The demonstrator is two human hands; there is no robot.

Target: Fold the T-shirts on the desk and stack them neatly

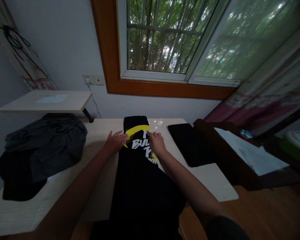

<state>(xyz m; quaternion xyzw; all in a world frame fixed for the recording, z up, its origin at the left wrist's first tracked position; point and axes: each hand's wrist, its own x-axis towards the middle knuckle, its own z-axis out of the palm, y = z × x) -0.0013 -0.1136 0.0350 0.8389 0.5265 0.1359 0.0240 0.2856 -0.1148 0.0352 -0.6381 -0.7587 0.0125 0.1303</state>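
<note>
Centrally, black garment lies between left hand, right hand; both touching.

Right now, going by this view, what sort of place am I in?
Probably a room in a home: a patterned curtain hangs beside the window, and a pale desk bears a heap of dark clothes and a printed black garment.

Free passage on the counter: a strip from the far edge, between clothes heap at the left edge and black shirt, crossed by the left forearm. A raised shelf overhangs the far-left corner.
</note>
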